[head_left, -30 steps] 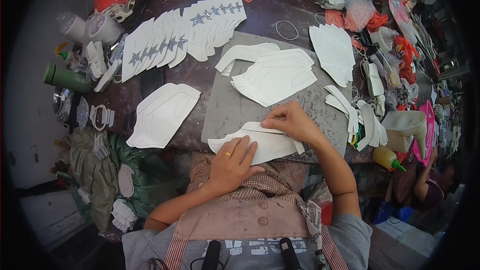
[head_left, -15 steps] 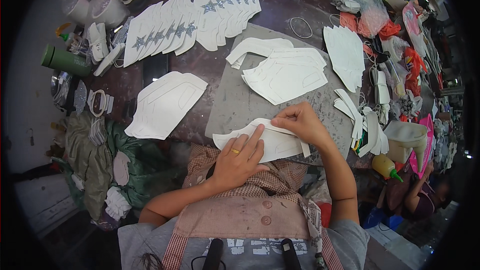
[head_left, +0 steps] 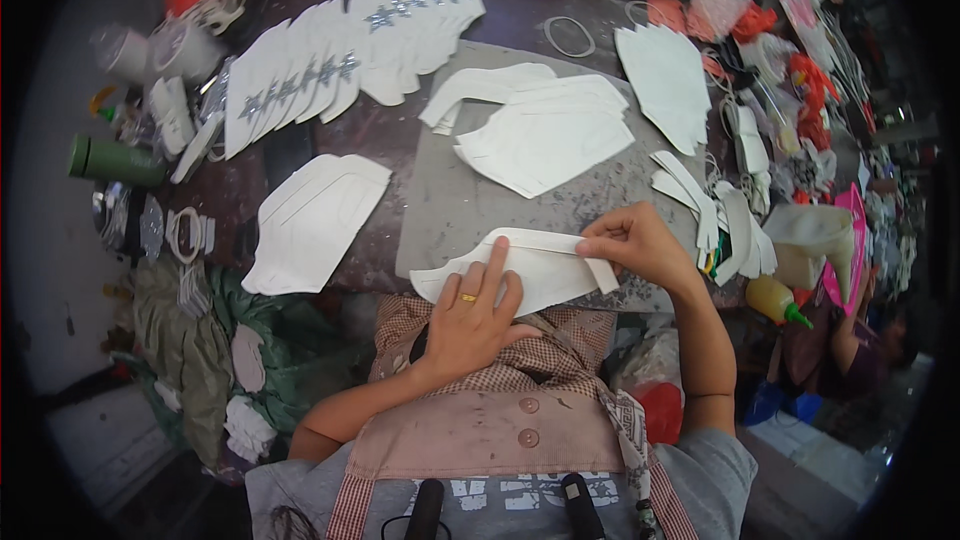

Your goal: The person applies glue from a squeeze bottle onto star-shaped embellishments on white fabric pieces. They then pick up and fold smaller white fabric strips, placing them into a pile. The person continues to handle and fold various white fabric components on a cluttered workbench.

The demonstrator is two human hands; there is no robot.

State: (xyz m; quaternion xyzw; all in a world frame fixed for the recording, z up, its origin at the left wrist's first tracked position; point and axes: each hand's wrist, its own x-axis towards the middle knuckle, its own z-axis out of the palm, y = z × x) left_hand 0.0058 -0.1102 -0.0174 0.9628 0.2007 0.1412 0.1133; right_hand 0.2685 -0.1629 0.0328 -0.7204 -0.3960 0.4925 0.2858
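A white cut shoe-upper piece lies on the front edge of the grey board. Along its top edge runs a narrow white strip. My left hand, with a ring on one finger, rests open on the piece; its stretched index finger presses near the strip's left end. Farther right, my right hand is closed, pinching the strip between thumb and fingers. The strip's loose end bends down below that grip. Behind my hands sits a stack of similar white pieces, with a curved white piece at its left.
The grey board lies on a dark table. Fanned pieces with glitter stars spread at far left; a pile of white pieces sits at left. To the right are a white stack, loose strips and a yellow glue bottle.
My right hand has slid rightward along the strip, which now lies straighter along the top edge. My left index finger has shifted slightly left. The whole view has shifted a little.
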